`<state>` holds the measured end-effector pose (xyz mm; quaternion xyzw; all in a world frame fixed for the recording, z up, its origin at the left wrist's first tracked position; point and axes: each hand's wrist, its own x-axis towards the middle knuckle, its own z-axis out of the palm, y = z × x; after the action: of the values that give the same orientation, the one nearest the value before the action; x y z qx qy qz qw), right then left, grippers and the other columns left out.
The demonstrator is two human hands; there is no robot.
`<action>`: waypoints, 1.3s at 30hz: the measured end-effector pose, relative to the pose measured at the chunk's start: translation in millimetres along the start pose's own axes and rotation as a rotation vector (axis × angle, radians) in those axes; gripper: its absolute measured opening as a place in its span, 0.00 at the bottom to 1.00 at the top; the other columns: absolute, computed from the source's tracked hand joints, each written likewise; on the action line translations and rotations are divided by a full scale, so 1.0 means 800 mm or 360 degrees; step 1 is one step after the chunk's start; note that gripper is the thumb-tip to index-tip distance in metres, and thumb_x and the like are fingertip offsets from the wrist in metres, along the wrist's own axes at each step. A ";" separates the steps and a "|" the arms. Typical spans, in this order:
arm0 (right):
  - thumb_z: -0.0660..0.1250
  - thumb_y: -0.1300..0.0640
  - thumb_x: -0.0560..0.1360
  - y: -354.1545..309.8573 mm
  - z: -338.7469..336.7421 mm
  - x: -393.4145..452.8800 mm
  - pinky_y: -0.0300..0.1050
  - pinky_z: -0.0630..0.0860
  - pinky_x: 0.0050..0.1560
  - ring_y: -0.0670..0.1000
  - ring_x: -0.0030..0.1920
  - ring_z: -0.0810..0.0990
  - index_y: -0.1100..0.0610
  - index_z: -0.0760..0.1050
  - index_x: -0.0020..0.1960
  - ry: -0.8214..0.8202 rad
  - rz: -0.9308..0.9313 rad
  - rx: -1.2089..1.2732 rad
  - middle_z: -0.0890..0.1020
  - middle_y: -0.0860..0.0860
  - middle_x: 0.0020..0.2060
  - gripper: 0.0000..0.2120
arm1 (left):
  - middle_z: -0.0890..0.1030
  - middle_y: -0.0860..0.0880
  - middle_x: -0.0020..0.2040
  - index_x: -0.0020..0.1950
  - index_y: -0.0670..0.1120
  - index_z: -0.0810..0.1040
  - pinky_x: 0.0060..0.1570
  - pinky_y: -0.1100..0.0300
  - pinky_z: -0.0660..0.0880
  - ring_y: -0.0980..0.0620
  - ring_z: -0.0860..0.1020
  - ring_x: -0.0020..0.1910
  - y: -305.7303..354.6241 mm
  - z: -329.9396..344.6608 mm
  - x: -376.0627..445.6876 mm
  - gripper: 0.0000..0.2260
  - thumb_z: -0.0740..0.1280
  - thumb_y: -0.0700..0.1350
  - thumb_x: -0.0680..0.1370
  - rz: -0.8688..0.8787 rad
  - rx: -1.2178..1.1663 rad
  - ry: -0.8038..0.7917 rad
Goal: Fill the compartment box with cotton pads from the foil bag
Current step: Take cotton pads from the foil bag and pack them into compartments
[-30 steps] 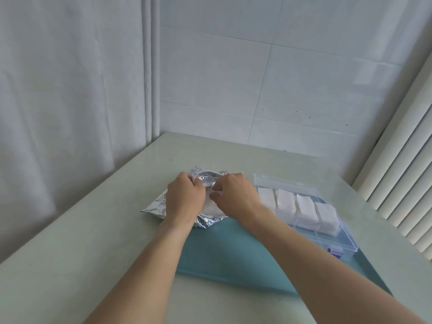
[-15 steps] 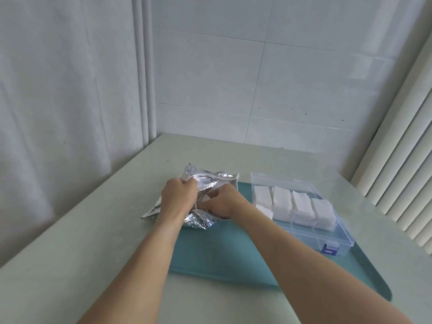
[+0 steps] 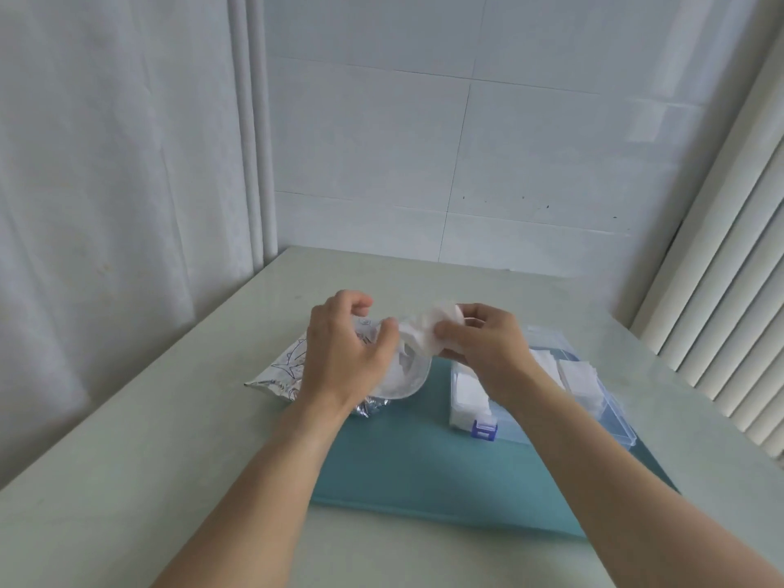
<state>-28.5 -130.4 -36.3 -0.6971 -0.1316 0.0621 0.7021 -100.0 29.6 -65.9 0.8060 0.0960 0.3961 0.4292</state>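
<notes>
The cotton pads (image 3: 428,333) were a small white clump held above the table, between the mouth of the foil bag (image 3: 288,369) and the compartment box (image 3: 602,396), pinched in the right hand (image 3: 479,345) by thumb and fingertips. They looked soft, limp and nearly weightless, likely to cling to each other and crumple, so a light pinch across the stack's edges would probably serve better than a squeeze in the middle. The left hand (image 3: 343,354) gripped the bag near its opening, fingers curled over the crinkled silver foil, where a clear inner liner (image 3: 403,379) bulged out. The bag lay half on the table and half on the teal tray (image 3: 424,468), its printed, creased skin thin and probably noisy and slippery. The box, of clear rigid plastic with a blue latch (image 3: 483,429), sat on the tray to the right, its visible compartments already packed with square white pads. The pale tabletop (image 3: 127,481) looked smooth and matte.
</notes>
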 end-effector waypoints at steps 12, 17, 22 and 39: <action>0.69 0.69 0.76 0.009 -0.081 -0.055 0.48 0.81 0.48 0.57 0.43 0.84 0.65 0.77 0.50 -0.0071 -0.0207 0.0229 0.83 0.60 0.46 0.03 | 0.75 0.56 0.59 0.69 0.49 0.68 0.51 0.70 0.73 0.62 0.77 0.56 0.082 0.058 -0.079 0.31 0.72 0.61 0.71 -0.0171 -0.0557 -0.0289; 0.72 0.68 0.74 0.008 -0.080 -0.063 0.45 0.82 0.43 0.54 0.41 0.84 0.64 0.79 0.49 -0.0068 -0.0219 0.0109 0.85 0.58 0.42 0.05 | 0.87 0.47 0.43 0.50 0.43 0.82 0.53 0.42 0.80 0.44 0.86 0.44 0.067 0.061 -0.073 0.12 0.65 0.50 0.79 -0.0461 -0.0746 -0.0489; 0.75 0.65 0.72 0.000 -0.093 -0.062 0.42 0.79 0.40 0.50 0.38 0.82 0.60 0.79 0.47 -0.0022 -0.0202 0.0146 0.85 0.54 0.41 0.07 | 0.87 0.46 0.39 0.48 0.43 0.81 0.45 0.50 0.82 0.45 0.86 0.39 0.071 0.057 -0.073 0.09 0.62 0.38 0.83 -0.0494 -0.0758 -0.0467; 0.73 0.61 0.70 -0.002 -0.091 -0.071 0.41 0.75 0.32 0.51 0.31 0.76 0.63 0.78 0.44 -0.0446 0.0122 0.0248 0.80 0.54 0.35 0.07 | 0.85 0.40 0.40 0.48 0.40 0.83 0.34 0.54 0.82 0.47 0.85 0.36 0.066 0.056 -0.069 0.07 0.67 0.41 0.81 -0.0488 -0.0800 -0.0408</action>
<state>-63.0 -216.1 -39.6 -0.6296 -0.1965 0.1955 0.7258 -114.0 -57.9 -70.1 0.6943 0.0605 0.2332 0.6782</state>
